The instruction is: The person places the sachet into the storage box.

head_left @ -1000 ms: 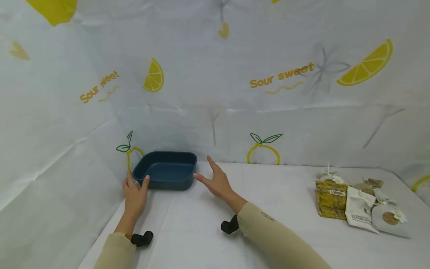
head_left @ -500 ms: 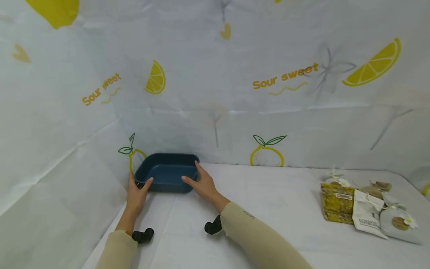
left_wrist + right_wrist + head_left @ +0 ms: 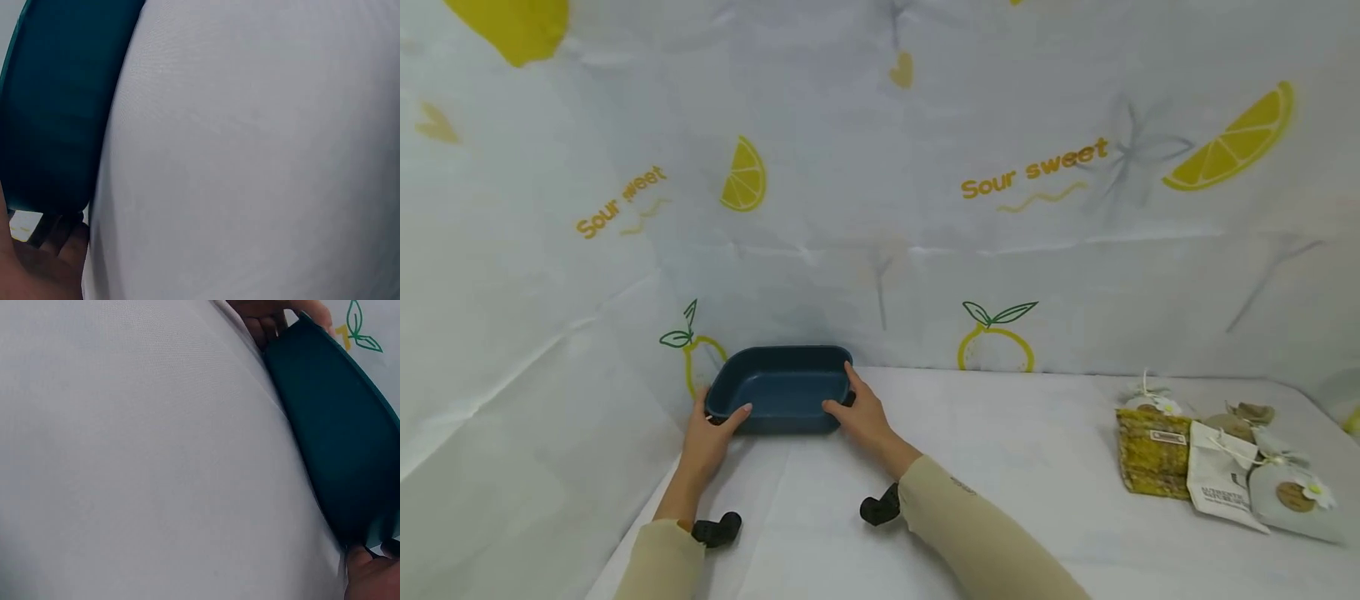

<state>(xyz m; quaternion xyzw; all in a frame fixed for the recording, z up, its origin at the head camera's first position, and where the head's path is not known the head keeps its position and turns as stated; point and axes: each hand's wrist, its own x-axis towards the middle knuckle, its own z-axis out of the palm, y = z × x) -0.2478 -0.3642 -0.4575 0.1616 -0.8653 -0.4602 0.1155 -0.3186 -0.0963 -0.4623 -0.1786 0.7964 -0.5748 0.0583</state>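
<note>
A dark blue rectangular dish (image 3: pixel 782 393) with rounded corners sits near the back left of the white table, nothing inside it. At its left end my left hand (image 3: pixel 703 442) grips the corner, thumb over the front rim and fingers along the outer side. My right hand (image 3: pixel 867 423) holds the right end, thumb at the front wall and a finger up at the rim. In the left wrist view, the dish's wall (image 3: pixel 62 112) runs above my left fingers. From the right wrist, both hands show at opposite ends of the dish (image 3: pixel 337 431).
On the right of the table (image 3: pixel 1022 467) lies a cluster of small pouches: a mustard-yellow patterned one (image 3: pixel 1153 454), a white printed one (image 3: pixel 1223 479) and a grey one with a flower (image 3: pixel 1288 504); others sit behind. A lemon-printed white cloth wall (image 3: pixel 880 275) stands behind and at left.
My right hand has come leftward from beside the dish and taken hold of its right end. The dish has shifted slightly right, and my left hand has moved with it.
</note>
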